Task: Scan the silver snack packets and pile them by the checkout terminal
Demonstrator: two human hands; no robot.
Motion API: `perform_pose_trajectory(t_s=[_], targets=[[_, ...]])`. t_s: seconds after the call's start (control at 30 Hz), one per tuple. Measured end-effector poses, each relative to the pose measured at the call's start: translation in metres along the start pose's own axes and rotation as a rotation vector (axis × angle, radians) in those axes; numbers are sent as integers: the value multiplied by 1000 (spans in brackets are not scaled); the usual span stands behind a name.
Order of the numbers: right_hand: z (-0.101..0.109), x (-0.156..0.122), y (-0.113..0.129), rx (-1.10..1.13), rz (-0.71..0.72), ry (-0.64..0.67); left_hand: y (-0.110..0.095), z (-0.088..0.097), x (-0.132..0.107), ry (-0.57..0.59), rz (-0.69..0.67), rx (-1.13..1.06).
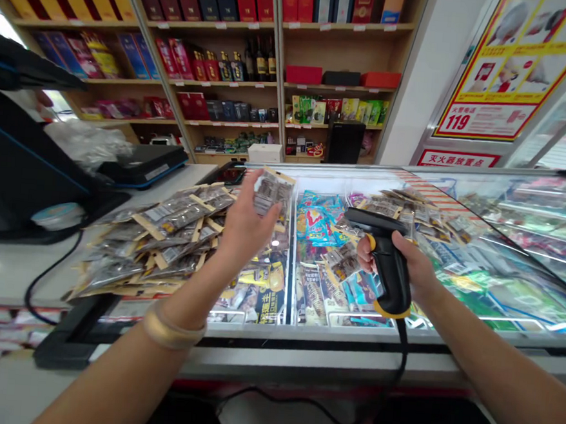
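My left hand (pixel 251 219) is closed on a clear snack packet (pixel 275 191) with dark contents and a tan edge, raised above the freezer's glass top. In my right hand (pixel 413 260) is a black and yellow barcode scanner (pixel 389 271), its head pointing left and its cable hanging down. A large heap of similar packets (pixel 165 236) lies left of my left hand, on the counter and freezer edge. Beyond the scanner sits a smaller pile of such packets (pixel 419 212) on the glass. Fingers of both hands are partly hidden by what they hold.
The chest freezer (pixel 273 347) holds blue ice-cream packs (pixel 318 221) and others under its glass. At left stand a black checkout machine (pixel 19 161) and a low black device (pixel 145 163). Shelves (pixel 218 23) of boxed goods line the back. A cable (pixel 299 400) trails along the front.
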State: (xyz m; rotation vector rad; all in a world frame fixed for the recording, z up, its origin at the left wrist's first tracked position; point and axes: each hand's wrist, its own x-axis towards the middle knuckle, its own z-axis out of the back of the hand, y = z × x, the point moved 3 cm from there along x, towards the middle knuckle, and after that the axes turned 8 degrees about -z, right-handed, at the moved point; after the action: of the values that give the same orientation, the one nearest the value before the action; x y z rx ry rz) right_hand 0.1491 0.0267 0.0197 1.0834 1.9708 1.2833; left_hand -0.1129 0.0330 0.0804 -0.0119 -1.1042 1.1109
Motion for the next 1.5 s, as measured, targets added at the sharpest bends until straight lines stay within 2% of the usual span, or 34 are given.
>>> perform_pose_trajectory(t_s=[0.07, 0.17, 0.23, 0.3, 0.43, 0.5, 0.63, 0.73, 0.8, 0.87, 0.97, 1.03, 1.17, 1.27, 1.37, 1.43, 1.5], targets=[[-12, 5, -1, 8, -11, 20, 10, 38, 11, -68, -7, 123], [-35, 16, -5, 10, -42, 72, 32, 92, 20, -129, 104, 317], [-51, 24, -9, -8, -55, 118, 47, 120, 23, -132, 200, 436], [-68, 31, -13, -27, -51, 160, 60, 138, 23, -67, 307, 563], [-100, 45, -24, -18, -84, 234, 82, 150, 15, 265, 544, 805], [-113, 52, -31, -9, -113, 264, 88, 150, 9, 365, 572, 858], [-127, 61, -42, 13, -140, 284, 92, 149, 1, 296, 465, 806], [-128, 63, -43, 20, -142, 282, 91, 151, 1, 237, 457, 748], [-126, 61, -39, 17, -122, 275, 85, 151, 4, 190, 442, 730], [-119, 57, -35, 7, -109, 256, 73, 148, 6, 122, 372, 712], [-102, 49, -27, -21, -98, 209, 45, 130, 8, 9, 151, 641], [-84, 42, -21, -41, -79, 175, 25, 106, 7, -5, 14, 557], [-41, 18, -5, -87, -45, 73, -9, 35, -2, 153, -150, 390], [-8, -3, 6, -114, -6, -23, -26, -23, -12, 335, -167, 307], [20, -20, 10, -113, 20, -110, -34, -71, -23, 500, -141, 259], [34, -28, 9, -91, 17, -148, -36, -93, -29, 582, -99, 257], [41, -31, 6, -59, 0, -163, -37, -105, -33, 626, -67, 261]])
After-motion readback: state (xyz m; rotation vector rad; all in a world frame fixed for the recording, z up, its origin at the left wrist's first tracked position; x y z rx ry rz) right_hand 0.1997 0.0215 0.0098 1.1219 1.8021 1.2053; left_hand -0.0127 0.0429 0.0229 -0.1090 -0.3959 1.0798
